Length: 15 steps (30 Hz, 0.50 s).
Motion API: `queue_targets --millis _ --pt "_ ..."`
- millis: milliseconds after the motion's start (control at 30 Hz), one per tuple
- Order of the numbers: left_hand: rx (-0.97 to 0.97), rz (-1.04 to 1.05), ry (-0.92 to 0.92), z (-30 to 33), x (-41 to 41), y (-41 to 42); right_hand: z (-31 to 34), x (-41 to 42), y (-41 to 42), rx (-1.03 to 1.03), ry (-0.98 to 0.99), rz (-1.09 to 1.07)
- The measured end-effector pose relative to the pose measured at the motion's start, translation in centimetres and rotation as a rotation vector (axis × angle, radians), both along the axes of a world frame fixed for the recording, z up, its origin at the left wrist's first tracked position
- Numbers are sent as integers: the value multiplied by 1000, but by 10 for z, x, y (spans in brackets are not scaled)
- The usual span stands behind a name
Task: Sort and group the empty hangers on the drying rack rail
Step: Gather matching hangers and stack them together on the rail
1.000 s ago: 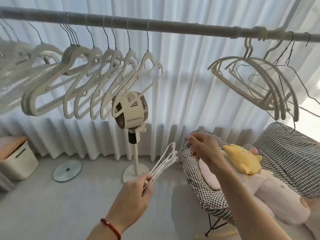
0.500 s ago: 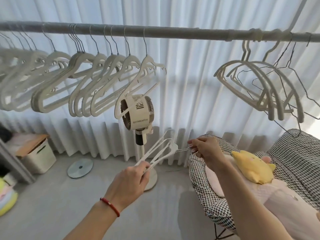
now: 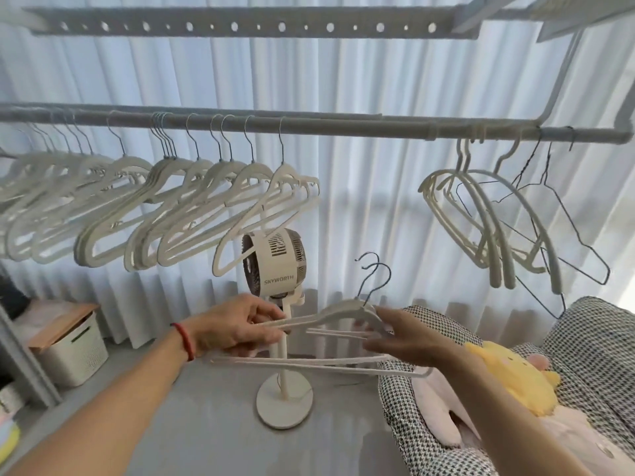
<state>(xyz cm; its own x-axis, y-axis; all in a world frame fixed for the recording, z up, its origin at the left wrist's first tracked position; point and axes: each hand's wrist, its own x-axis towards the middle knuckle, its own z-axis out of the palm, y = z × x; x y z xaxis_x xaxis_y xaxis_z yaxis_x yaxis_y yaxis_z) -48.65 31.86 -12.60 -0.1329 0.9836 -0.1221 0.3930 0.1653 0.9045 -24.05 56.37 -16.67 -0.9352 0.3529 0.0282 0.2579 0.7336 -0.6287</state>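
The left hand (image 3: 237,329) pinches one shoulder end of a pair of white hangers (image 3: 338,316), thumb on top and fingers curled beneath the thin arms, so its grip is narrow and closed on them. Its forearm comes in from the lower left, with a red bracelet (image 3: 184,340) at the wrist and the back of the hand turned up. The right hand (image 3: 409,338) holds the other shoulder of the same pair just below the necks, its fingers wrapped over the curved top edge; this grip too is closed round the hangers, though how the thumb lies cannot be told. Its forearm reaches in from the lower right, above a checked chair (image 3: 584,341) with a yellow plush toy (image 3: 512,376) on it.

The two held hangers lie stacked together, roughly level, below the drying rack rail (image 3: 343,127) and apart from it. Their dark metal hooks (image 3: 376,276) point upward, and their lower bars sag beneath both hands. Behind them stands a Skyworth pedestal fan (image 3: 275,266).

On the rail, a long row of white hangers (image 3: 165,207) hangs bunched along the left half. Near the right end hangs a separate group of curved white hangers (image 3: 488,221), with thin wire hangers (image 3: 563,218) among them.
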Motion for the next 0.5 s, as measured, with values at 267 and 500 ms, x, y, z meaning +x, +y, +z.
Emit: queue_targets --millis 267,500 --pt "76 106 855 47 7 51 14 35 -1 -310 108 0" --pt "282 266 1009 42 21 81 40 35 -37 -410 255 -235"
